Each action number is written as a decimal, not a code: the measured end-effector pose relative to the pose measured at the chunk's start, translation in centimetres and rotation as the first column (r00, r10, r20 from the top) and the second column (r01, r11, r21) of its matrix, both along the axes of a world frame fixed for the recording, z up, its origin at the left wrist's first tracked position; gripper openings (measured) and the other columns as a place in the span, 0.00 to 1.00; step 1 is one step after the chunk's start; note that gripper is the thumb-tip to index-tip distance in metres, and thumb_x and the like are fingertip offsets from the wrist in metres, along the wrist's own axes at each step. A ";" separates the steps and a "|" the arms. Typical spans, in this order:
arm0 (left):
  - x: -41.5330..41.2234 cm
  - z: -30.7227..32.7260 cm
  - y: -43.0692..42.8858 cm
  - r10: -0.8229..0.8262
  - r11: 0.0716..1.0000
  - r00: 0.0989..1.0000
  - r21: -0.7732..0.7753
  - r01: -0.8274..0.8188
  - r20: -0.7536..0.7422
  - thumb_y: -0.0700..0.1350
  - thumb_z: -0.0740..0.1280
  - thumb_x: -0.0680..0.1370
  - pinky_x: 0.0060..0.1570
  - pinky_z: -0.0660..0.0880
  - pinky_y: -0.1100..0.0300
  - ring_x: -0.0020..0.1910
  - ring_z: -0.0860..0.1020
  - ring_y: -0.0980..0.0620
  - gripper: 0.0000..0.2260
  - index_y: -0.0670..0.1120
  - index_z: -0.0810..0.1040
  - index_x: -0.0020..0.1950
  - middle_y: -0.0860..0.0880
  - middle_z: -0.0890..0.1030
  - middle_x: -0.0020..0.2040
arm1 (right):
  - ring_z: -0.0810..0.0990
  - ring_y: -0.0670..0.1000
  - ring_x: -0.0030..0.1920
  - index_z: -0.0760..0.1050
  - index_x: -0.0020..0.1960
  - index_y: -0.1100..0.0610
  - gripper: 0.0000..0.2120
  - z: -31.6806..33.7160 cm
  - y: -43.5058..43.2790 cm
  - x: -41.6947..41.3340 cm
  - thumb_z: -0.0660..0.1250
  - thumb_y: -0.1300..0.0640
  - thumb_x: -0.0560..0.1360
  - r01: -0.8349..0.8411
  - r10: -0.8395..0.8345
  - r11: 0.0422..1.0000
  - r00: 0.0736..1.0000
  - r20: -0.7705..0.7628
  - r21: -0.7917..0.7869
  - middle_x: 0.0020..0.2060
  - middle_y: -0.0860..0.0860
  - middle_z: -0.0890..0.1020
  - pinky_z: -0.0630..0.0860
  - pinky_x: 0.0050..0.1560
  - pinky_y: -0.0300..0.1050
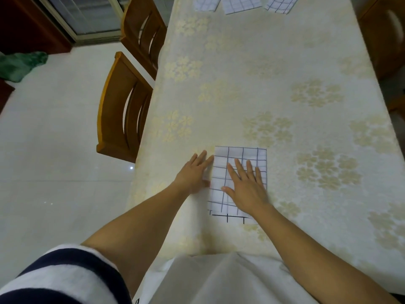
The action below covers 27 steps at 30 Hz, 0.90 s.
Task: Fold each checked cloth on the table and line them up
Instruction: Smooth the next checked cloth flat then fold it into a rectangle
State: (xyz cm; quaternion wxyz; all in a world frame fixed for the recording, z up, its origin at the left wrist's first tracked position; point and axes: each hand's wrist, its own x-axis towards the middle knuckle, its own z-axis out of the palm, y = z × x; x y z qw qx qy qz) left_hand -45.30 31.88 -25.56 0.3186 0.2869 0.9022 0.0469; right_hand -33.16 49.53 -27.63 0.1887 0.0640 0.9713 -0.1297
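Three folded checked cloths [241, 3] at far end of desk [274, 69]: tops cut off by upper picture edge, full shape not visible. Near checked cloth [235, 163]: right part hidden under right hand [247, 189], left edge partly covered by fingers [205, 160] of left hand [194, 174]. Right of desk, wooden chair [385, 29] cut by picture edge. Left of desk, green thing [19, 64] on floor: too blurred to identify.
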 end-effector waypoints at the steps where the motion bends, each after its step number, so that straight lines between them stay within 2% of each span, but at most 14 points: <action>1: -0.1 0.1 0.0 0.009 1.000 1.000 0.015 -0.009 0.003 0.54 0.69 0.80 0.79 0.48 0.51 0.82 0.42 0.45 0.41 0.55 0.44 0.83 0.51 0.41 0.83 | 0.35 0.55 0.79 0.40 0.81 0.47 0.35 0.1 0.2 -0.1 0.47 0.34 0.80 0.017 -0.019 0.999 0.998 -0.055 -0.047 0.80 0.48 0.38 0.38 0.78 0.57; 4: -0.4 0.5 0.3 0.153 0.974 0.986 0.159 -0.160 0.059 0.52 0.66 0.82 0.77 0.55 0.51 0.81 0.53 0.46 0.32 0.52 0.55 0.82 0.49 0.53 0.83 | 0.46 0.53 0.80 0.53 0.80 0.51 0.31 0.3 2.1 0.9 0.55 0.40 0.82 0.150 -0.218 0.956 0.938 -0.270 -0.251 0.80 0.49 0.52 0.48 0.79 0.53; 5: -0.6 0.7 0.5 0.210 0.952 0.975 0.210 -0.222 0.076 0.51 0.64 0.83 0.75 0.59 0.51 0.79 0.58 0.45 0.28 0.50 0.59 0.81 0.47 0.59 0.81 | 0.48 0.53 0.80 0.54 0.80 0.53 0.31 0.1 3.0 1.6 0.54 0.41 0.82 0.213 -0.298 0.934 0.908 -0.296 -0.287 0.80 0.50 0.54 0.50 0.79 0.52; 7: -0.8 0.9 1.0 0.231 0.941 0.971 0.240 -0.240 0.068 0.52 0.59 0.85 0.73 0.62 0.50 0.77 0.64 0.42 0.21 0.47 0.66 0.77 0.44 0.65 0.78 | 0.46 0.52 0.80 0.50 0.81 0.54 0.32 -0.7 4.6 3.5 0.49 0.39 0.83 0.291 -0.360 0.921 0.889 -0.283 -0.258 0.80 0.50 0.51 0.51 0.79 0.53; 9: -0.3 0.8 1.6 0.154 0.969 0.988 0.192 -0.154 0.011 0.51 0.54 0.87 0.76 0.54 0.52 0.79 0.59 0.43 0.21 0.45 0.66 0.77 0.44 0.62 0.80 | 0.40 0.53 0.80 0.45 0.81 0.55 0.33 -1.7 5.0 5.3 0.42 0.39 0.82 0.288 -0.323 0.942 0.916 -0.238 -0.172 0.80 0.51 0.44 0.50 0.79 0.55; 11: 0.5 0.9 2.0 0.108 0.987 0.993 0.127 -0.101 -0.052 0.52 0.51 0.87 0.77 0.43 0.58 0.81 0.51 0.48 0.24 0.45 0.57 0.82 0.46 0.54 0.82 | 0.39 0.55 0.80 0.41 0.81 0.55 0.33 -2.4 4.5 6.1 0.39 0.39 0.82 0.266 -0.276 0.961 0.940 -0.198 -0.074 0.80 0.53 0.41 0.50 0.78 0.58; 13: 0.9 0.7 2.0 0.103 0.989 0.991 0.116 -0.093 -0.085 0.52 0.51 0.87 0.77 0.42 0.59 0.81 0.49 0.48 0.25 0.46 0.53 0.83 0.48 0.51 0.83 | 0.39 0.59 0.79 0.39 0.81 0.55 0.33 -2.7 3.4 6.0 0.38 0.39 0.82 0.274 -0.269 0.962 0.949 -0.165 0.011 0.80 0.55 0.40 0.48 0.78 0.61; 16: 0.5 0.5 1.7 0.217 0.962 0.974 0.183 -0.203 -0.059 0.53 0.57 0.85 0.76 0.57 0.51 0.78 0.60 0.42 0.25 0.48 0.60 0.81 0.48 0.61 0.81 | 0.39 0.63 0.79 0.37 0.80 0.54 0.34 -2.7 2.2 5.2 0.37 0.36 0.81 0.321 -0.310 0.943 0.943 -0.120 0.088 0.79 0.57 0.39 0.44 0.77 0.64; 17: 0.1 0.6 1.8 0.267 0.946 0.961 0.211 -0.246 -0.075 0.53 0.60 0.84 0.72 0.63 0.49 0.75 0.65 0.41 0.25 0.48 0.62 0.80 0.46 0.65 0.79 | 0.39 0.63 0.79 0.38 0.80 0.54 0.34 -2.7 2.0 5.1 0.37 0.36 0.81 0.328 -0.316 0.940 0.941 -0.123 0.092 0.80 0.57 0.39 0.44 0.77 0.64; 19: -0.6 1.2 2.8 0.301 0.931 0.941 0.262 -0.254 -0.157 0.50 0.64 0.83 0.69 0.68 0.48 0.71 0.69 0.42 0.25 0.46 0.63 0.78 0.44 0.68 0.76 | 0.43 0.62 0.79 0.41 0.81 0.54 0.34 -2.4 2.2 5.1 0.40 0.36 0.82 0.341 -0.329 0.939 0.927 -0.181 0.039 0.80 0.57 0.44 0.44 0.78 0.61; 21: -1.4 2.0 4.8 0.209 0.947 0.948 0.292 -0.135 -0.239 0.48 0.66 0.82 0.72 0.66 0.50 0.73 0.68 0.43 0.26 0.45 0.64 0.78 0.45 0.69 0.76 | 0.54 0.60 0.78 0.52 0.80 0.57 0.32 -1.6 2.6 5.1 0.48 0.39 0.82 0.434 -0.451 0.893 0.851 -0.271 -0.121 0.79 0.58 0.57 0.52 0.78 0.57; 23: -2.1 2.5 7.7 0.019 0.969 0.970 0.243 0.042 -0.244 0.48 0.67 0.82 0.74 0.63 0.51 0.75 0.66 0.44 0.27 0.46 0.63 0.79 0.45 0.68 0.76 | 0.68 0.60 0.69 0.66 0.74 0.59 0.27 -1.2 3.4 5.0 0.60 0.45 0.81 0.565 -0.618 0.786 0.716 -0.324 -0.251 0.69 0.58 0.73 0.65 0.71 0.56; 25: -2.5 2.7 10.8 -0.141 0.973 0.975 0.158 0.168 -0.169 0.49 0.67 0.82 0.74 0.62 0.50 0.75 0.65 0.43 0.29 0.47 0.61 0.80 0.45 0.67 0.77 | 0.73 0.59 0.62 0.73 0.66 0.59 0.21 -1.1 4.2 4.4 0.66 0.47 0.78 0.663 -0.733 0.678 0.638 -0.236 -0.317 0.58 0.57 0.78 0.69 0.64 0.53; 27: -2.6 2.6 13.6 -0.201 0.975 0.976 0.082 0.208 -0.087 0.50 0.68 0.81 0.72 0.65 0.48 0.73 0.67 0.41 0.30 0.47 0.60 0.80 0.44 0.67 0.76 | 0.74 0.57 0.60 0.75 0.61 0.56 0.19 -0.7 4.8 3.5 0.68 0.45 0.76 0.722 -0.781 0.611 0.616 -0.099 -0.324 0.55 0.55 0.79 0.70 0.63 0.51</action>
